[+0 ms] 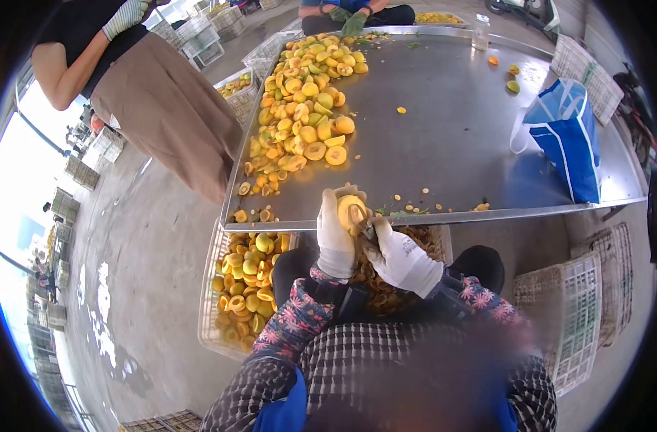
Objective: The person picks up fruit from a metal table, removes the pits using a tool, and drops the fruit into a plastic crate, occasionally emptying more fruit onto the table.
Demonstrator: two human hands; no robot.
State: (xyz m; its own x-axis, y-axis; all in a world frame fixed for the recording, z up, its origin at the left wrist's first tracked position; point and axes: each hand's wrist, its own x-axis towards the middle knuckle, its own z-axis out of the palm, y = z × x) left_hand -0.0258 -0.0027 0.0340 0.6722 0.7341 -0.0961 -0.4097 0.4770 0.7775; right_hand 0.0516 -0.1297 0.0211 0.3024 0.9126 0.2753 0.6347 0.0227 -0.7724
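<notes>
In a white work glove, my left hand is closed round a halved yellow peach, its cut face turned toward my right hand. My right hand, gloved too, grips a small metal pitting tool whose end is against the peach. The tool's exact shape is partly hidden by the fingers. Both hands are just off the near edge of the metal table. Beyond them lies a heap of yellow peach halves. Below left, a crate holds more halves.
Brown pits or scraps lie in a container under my hands. A blue bag and a jar stand on the table. One person stands at left; another's gloved hands are at the far edge. Stacked crates are at right.
</notes>
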